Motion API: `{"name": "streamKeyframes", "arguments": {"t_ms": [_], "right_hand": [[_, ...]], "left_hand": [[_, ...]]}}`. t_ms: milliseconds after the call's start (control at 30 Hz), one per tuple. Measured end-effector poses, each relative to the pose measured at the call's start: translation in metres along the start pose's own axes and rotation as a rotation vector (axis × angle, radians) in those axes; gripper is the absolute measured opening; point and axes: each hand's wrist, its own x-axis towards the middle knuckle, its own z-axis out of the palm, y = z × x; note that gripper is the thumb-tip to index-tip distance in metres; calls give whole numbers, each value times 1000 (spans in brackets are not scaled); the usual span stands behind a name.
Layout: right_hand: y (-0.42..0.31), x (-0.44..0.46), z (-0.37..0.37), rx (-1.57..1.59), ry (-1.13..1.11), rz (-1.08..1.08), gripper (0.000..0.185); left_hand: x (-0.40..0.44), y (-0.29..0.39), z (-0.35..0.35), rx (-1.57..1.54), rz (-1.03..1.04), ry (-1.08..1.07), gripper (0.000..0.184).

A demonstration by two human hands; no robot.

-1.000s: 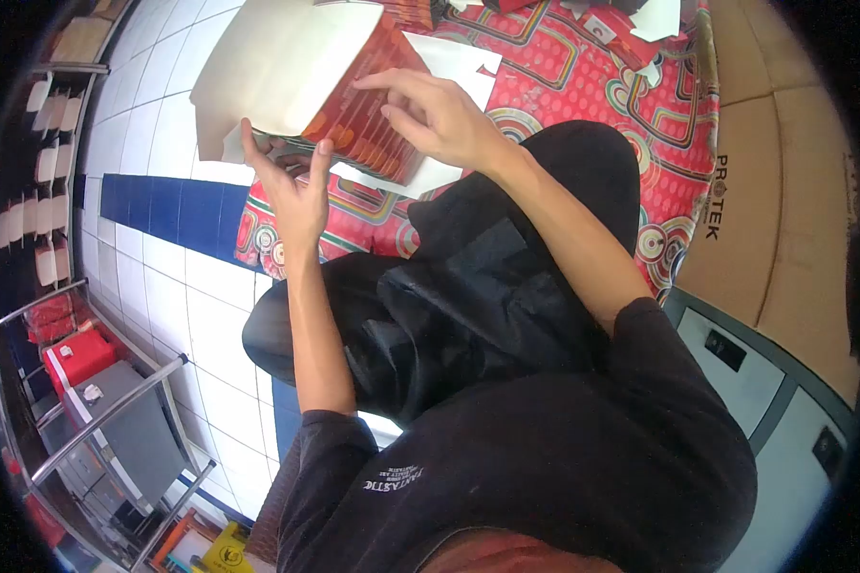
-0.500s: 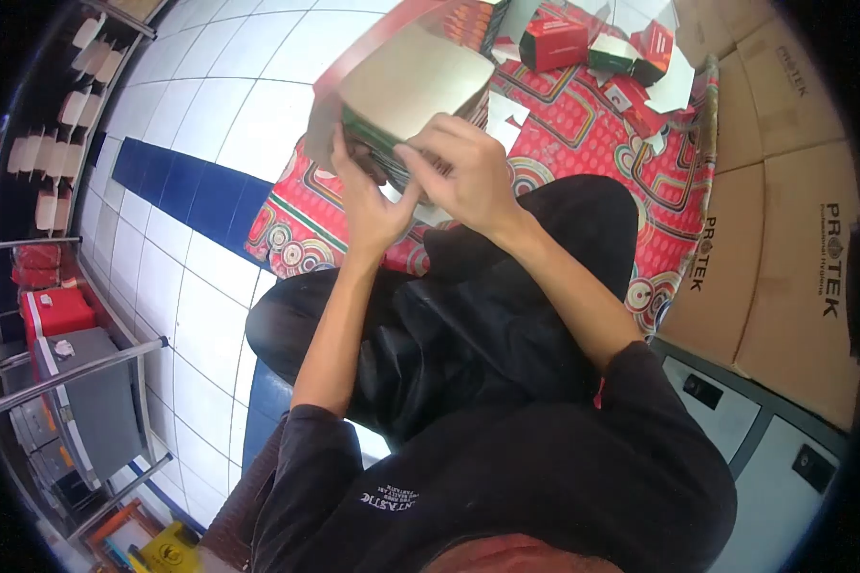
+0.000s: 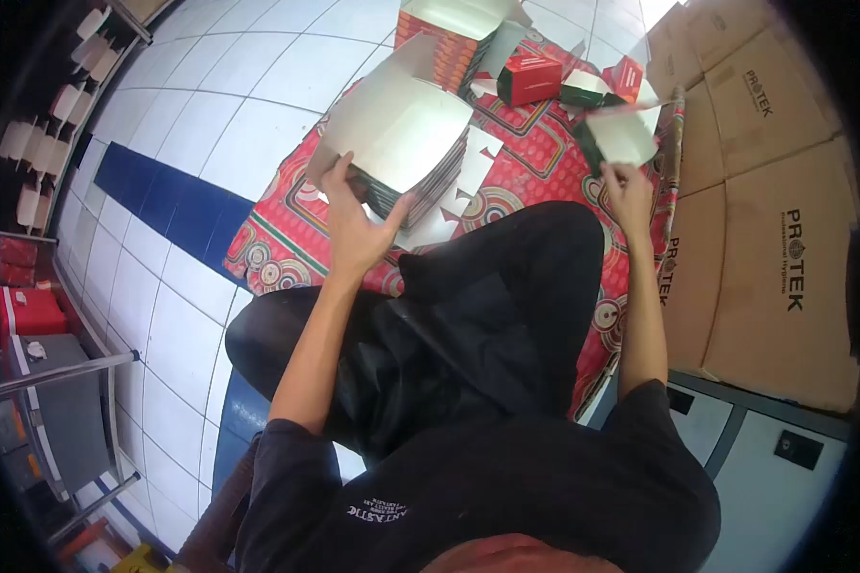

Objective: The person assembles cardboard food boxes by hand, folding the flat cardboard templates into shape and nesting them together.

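My left hand (image 3: 358, 229) is wrapped around the near left edge of a thick stack of flat cardboard box blanks (image 3: 401, 129), its thumb along the front side. The top blank shows a pale inner face, and green edges show below it. Off to the right, my right hand (image 3: 629, 196) pinches the near edge of a single carton (image 3: 623, 138), pale inside with a dark green side, blurred by motion. Just beyond it lie a red and green carton (image 3: 530, 78) and another partly folded carton (image 3: 583, 89).
A second stack of red-patterned blanks (image 3: 441, 48) stands at the far side of the red patterned mat (image 3: 535, 143). Brown PROTEK boxes (image 3: 764, 239) rise along the right. On the left are a metal rack (image 3: 62, 377) and a tiled floor (image 3: 172, 258).
My right hand has left the stack and moved right, with a carton in its fingers. The stack sits lower and flatter, and my left hand has stayed on it.
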Motion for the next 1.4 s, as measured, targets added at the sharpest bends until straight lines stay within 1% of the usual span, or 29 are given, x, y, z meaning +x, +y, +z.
{"name": "streamKeyframes", "arguments": {"t_ms": [67, 100, 133, 167, 200, 233, 300, 400, 500, 567, 633, 667, 700, 733, 767, 833, 867, 900, 967, 1033, 1067, 1100, 1167, 1200, 1233, 1300, 1333, 1367, 1400], "right_hand": [[65, -28, 15, -165, -150, -6, 30], [85, -40, 21, -160, -146, -2, 30], [101, -55, 26, -134, -238, 8, 30], [109, -67, 30, -106, -329, 18, 30], [91, -72, 26, -223, -234, 40, 31], [69, -63, 27, -213, -234, 51, 31], [32, -34, 30, 18, 198, -5, 32], [-27, 25, 27, 21, 50, 26, 31], [-100, 86, 46, 171, 52, -132, 31], [-110, 124, 88, 302, -39, -176, 33], [-95, 168, 137, -125, -313, -75, 38], [-75, 180, 161, -121, -308, -62, 38], [-54, 190, 188, -205, -88, -155, 40], [-34, 201, 211, -292, 134, -248, 44], [-11, 215, 230, -293, 142, -240, 44], [32, 225, 259, -234, 207, -429, 56], [29, 222, 254, -239, 199, -419, 56], [14, 219, 238, -407, 0, -299, 59], [10, 219, 227, -568, -225, -170, 63], [24, 227, 232, -619, -52, -369, 59], [30, 233, 232, -643, -76, -453, 55], [29, 241, 230, -643, -89, -448, 55], [30, 259, 233, -670, -630, -58, 53], [33, 266, 240, -754, -692, 11, 49], [41, 267, 241, -755, -705, 14, 49], [7, 265, 191, -566, -661, -106, 56], [-5, 265, 179, -546, -617, -47, 52], [0, 272, 194, -545, -625, -43, 52], [7, 281, 212, -549, -537, 13, 46]], "left_hand": [[-9, -10, 10, -1, 22, 27, 109], [-13, -13, 13, 2, 40, 60, 113], [-20, -8, 14, 7, -36, 58, 116], [-26, -10, 17, 18, -30, 53, 116], [-32, -16, 22, 14, -48, 79, 118], [-37, -18, 26, 9, -69, 104, 120], [-44, -12, 29, 39, -122, 85, 125], [-42, -11, 36, -61, -306, 46, 127], [-45, -47, 44, -14, -270, 21, 125], [-49, -47, 44, -37, -247, -16, 124], [-53, -56, 44, 26, -265, -42, 126], [-54, -51, 44, -57, -333, -54, 124], [-53, -44, 43, -51, -326, -65, 124], [-51, -36, 43, -111, -399, -77, 124], [-48, -35, 44, -173, -472, -87, 123], [-49, -51, 48, -105, -475, -94, 123], [-47, -58, 51, -44, -396, -91, 123], [-46, -64, 53, 17, -318, -87, 123], [-42, -68, 54, -94, -409, -108, 118], [-43, -77, 51, -32, -422, -176, 75], [-37, -56, 54, -64, -460, -131, 52], [-33, -49, 52, -62, -471, -139, 52], [-30, -43, 51, -42, -521, -211, 44], [-28, -41, 52, -43, -530, -215, 44], [-28, -40, 50, -19, -581, -247, 40], [-24, -34, 51, 6, -632, -284, 36], [-22, -29, 54, -11, -631, -249, 35], [-22, -26, 55, -26, -631, -216, 34], [-22, -27, 55, -22, -639, -223, 34]]}}
